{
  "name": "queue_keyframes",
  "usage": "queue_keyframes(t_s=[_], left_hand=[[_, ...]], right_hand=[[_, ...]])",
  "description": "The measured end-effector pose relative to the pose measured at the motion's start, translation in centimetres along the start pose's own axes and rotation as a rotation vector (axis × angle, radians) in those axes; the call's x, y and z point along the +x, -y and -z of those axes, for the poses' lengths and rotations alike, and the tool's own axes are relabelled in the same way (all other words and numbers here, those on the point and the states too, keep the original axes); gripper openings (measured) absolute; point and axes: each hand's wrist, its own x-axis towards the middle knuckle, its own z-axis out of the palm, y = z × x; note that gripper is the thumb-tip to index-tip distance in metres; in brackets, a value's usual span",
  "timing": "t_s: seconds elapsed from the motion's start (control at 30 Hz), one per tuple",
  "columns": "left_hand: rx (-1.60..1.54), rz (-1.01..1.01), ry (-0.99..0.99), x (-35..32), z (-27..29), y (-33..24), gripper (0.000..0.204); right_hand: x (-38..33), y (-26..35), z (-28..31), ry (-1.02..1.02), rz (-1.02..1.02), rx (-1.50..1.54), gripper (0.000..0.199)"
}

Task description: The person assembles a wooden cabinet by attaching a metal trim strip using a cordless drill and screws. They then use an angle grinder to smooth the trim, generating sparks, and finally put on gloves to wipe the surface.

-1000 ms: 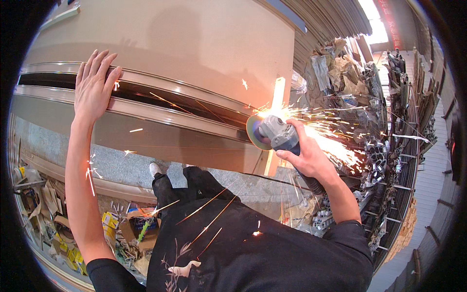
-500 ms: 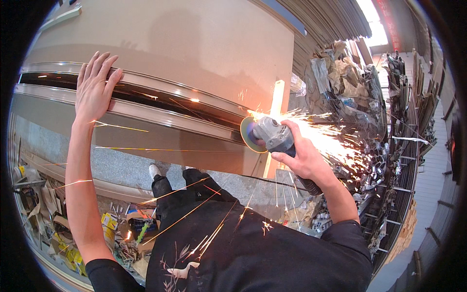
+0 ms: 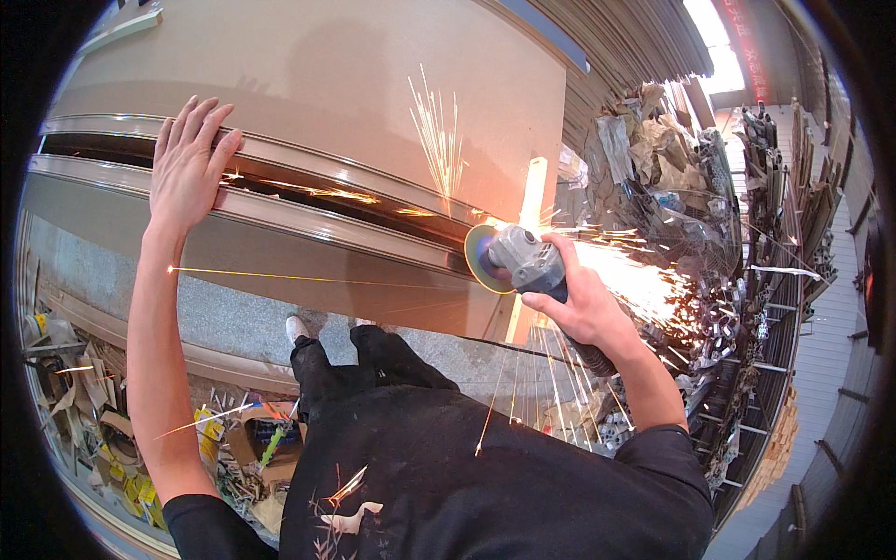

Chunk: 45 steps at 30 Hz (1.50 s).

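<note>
A beige-brown work surface point(image 3: 467, 103) spreads ahead of a person in a black shirt point(image 3: 523, 476), in a cluttered workshop. Nearest on the right, the right hand point(image 3: 588, 299) is clamped around the body of an angle grinder point(image 3: 537, 261), thumb and fingers wrapped on either side. The grinder's disc point(image 3: 477, 259) is at the right end of a long metal profile point(image 3: 327, 227), which lies across the work surface as two shiny rails with a dark groove between. Bright sparks point(image 3: 644, 280) fan out rightward from there. The left hand point(image 3: 187, 177) lies palm down across the profile near its left end, its fingers extended and not wrapped around anything. Beside the disc, a pale wooden strip point(image 3: 534, 187) sticks out past the profile. Farther off to the right, crumpled wrapping point(image 3: 649, 140) hangs near racked metal lengths point(image 3: 761, 177), with a pale wall point(image 3: 831, 327) behind.
</note>
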Motion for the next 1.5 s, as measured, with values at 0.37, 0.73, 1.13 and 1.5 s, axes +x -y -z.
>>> queue_keyframes(t_s=[0.37, 0.73, 1.13, 1.5], left_hand=[[0.026, 0.029, 0.019, -0.4, -0.7, 0.4, 0.056], [-0.018, 0.085, 0.064, -1.2, -1.2, 1.2, 0.054], [-0.783, -0.208, -0.450, -3.6, 0.7, 2.4, 0.037], [-0.958, -0.211, -0.400, -12.7, 2.8, 21.9, 0.021]], right_hand=[[-0.3, 0.0, 0.1, 0.011, 0.034, -0.003, 0.088], [-1.3, 1.4, -3.0, -0.316, -0.080, 0.073, 0.084], [-2.4, 19.3, -10.8, -0.740, -0.206, 0.655, 0.065], [11.1, 41.8, -13.4, -0.679, 0.019, 0.558, 0.068]])
